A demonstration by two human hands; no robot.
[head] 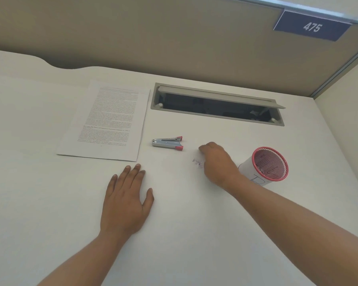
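Head view: I see the left hand (pixel 125 203) lying flat and open on the white desk (pixel 50 203), the right hand (pixel 217 162) curled knuckles-up just beside the loose staples (pixel 198 162), which lie between the red-tipped stapler (pixel 167 143) and the red mesh cup (pixel 270 164); whether its fingers pinch any I cannot tell.

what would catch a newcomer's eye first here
The red mesh cup at the right stands out on the pale desk, the right hand just left of it beside a heap of tiny bits. Farther left lie a silver tool with red tips and a printed paper stack; the left hand rests flat nearer.
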